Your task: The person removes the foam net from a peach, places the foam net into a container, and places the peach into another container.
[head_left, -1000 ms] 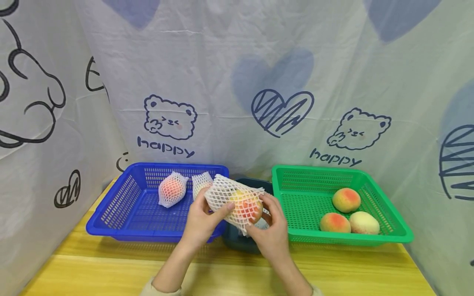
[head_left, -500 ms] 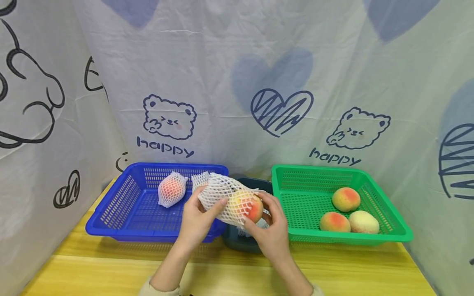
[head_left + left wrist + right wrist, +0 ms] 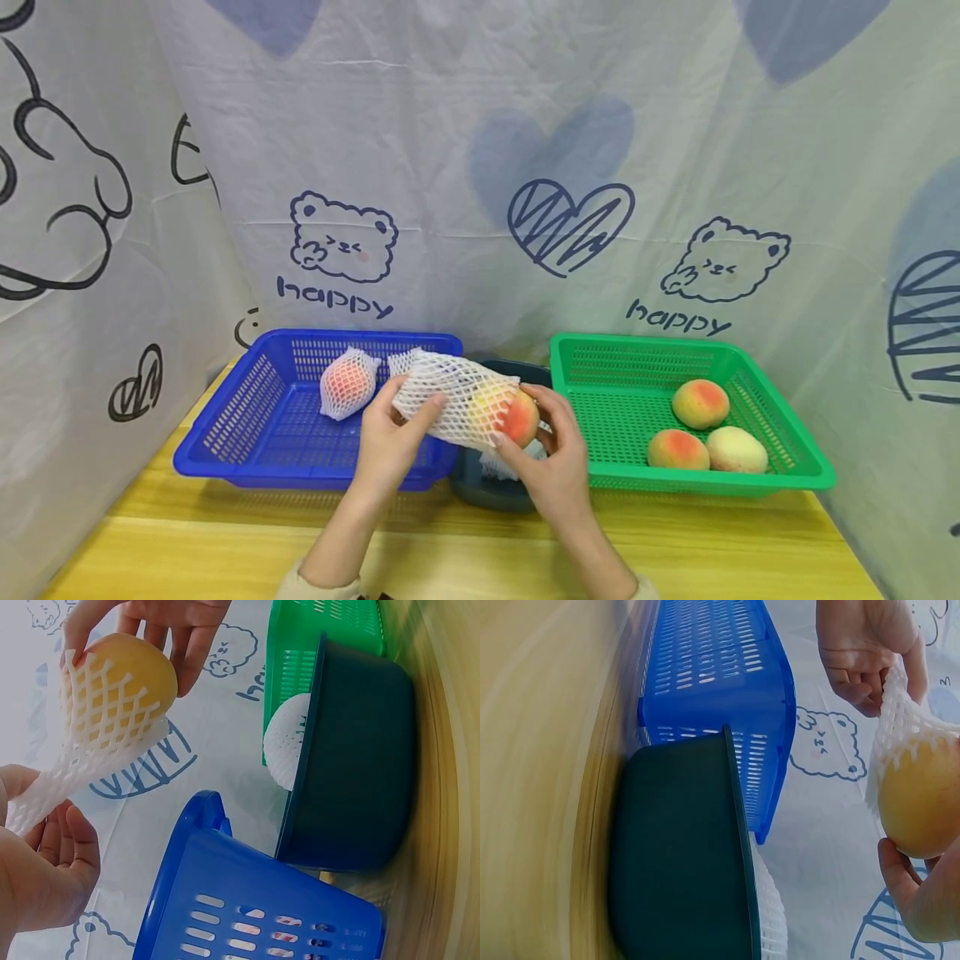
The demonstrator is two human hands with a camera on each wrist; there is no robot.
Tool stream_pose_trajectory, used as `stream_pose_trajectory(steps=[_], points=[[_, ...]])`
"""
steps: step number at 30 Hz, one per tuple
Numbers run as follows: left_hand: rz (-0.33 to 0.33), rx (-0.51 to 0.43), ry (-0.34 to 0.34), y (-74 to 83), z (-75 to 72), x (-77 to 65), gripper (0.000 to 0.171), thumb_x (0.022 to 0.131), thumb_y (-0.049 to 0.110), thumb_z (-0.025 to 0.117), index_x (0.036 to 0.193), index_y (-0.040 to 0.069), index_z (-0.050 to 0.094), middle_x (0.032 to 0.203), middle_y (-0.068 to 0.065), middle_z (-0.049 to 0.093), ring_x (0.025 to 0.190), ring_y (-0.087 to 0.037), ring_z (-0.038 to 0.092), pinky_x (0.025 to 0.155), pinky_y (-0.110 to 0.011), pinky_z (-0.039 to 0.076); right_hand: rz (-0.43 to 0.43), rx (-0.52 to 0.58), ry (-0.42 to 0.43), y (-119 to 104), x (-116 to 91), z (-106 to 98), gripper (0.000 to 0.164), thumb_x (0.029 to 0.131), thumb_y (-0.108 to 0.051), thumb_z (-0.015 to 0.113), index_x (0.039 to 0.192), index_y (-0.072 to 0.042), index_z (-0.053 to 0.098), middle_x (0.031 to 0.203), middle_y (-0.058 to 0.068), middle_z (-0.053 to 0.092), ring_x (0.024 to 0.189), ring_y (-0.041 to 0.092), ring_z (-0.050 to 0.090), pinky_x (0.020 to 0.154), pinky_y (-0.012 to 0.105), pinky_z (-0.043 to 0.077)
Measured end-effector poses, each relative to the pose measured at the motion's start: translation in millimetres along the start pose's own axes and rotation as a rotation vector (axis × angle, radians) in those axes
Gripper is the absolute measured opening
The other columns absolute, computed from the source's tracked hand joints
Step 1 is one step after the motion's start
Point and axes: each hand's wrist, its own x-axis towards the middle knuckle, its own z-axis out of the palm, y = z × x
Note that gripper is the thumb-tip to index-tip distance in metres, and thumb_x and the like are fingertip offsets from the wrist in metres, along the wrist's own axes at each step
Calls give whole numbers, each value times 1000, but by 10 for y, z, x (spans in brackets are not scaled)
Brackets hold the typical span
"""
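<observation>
A yellow-red peach (image 3: 522, 417) sits partly inside a white foam net sleeve (image 3: 442, 392), its right end bare. My right hand (image 3: 551, 458) holds the peach from the right, thumb below and fingers behind. My left hand (image 3: 390, 442) pinches the sleeve's left end between thumb and fingers. In the left wrist view the mesh stretches over the lower part of the peach (image 3: 142, 664) and narrows toward the left hand (image 3: 56, 862). The right wrist view has the right hand's fingertips against the bare fruit (image 3: 915, 802). Both hands are raised over the dark green tub (image 3: 487, 492).
The blue basket (image 3: 247, 479) on the left has a netted peach (image 3: 349, 383) and another white net (image 3: 405, 362), partly hidden. At right, the green basket (image 3: 600, 417) contains a peach (image 3: 701, 404) and two more. White nets (image 3: 510, 467) lie in the tub. A printed cloth hangs behind.
My left hand has drawn the sleeve's end leftward, so the net looks longer and more of the peach's right side is bare. The right hand keeps holding the peach.
</observation>
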Motion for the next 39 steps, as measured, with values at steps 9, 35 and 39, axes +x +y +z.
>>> stream_pose_trajectory(steps=[9,35,39], points=[[-25,-8,25,25,-31,-1,28,96,-1,69,122,-7,61,106,-14,72,91,-13,73,79,-28,61,22,-30,32,-3,22,-72,62,79,1,86,136,-8,64,139,4,56,116,22,59,88,21,56],[0,110,44,-195,244,-2,56,92,-5,67,141,-1,40,127,-26,60,105,-26,65,82,-23,58,151,-481,95,-87,546,-1409,62,88,-24,85,142,-10,60,137,5,53,115,21,60,84,10,50],[72,255,75,-271,398,-62,66,90,0,67,149,14,39,128,-20,57,84,-18,56,70,-26,51,178,-666,-42,-51,686,-1686,66,90,-35,83,144,-8,57,141,17,52,115,36,61,86,29,58]])
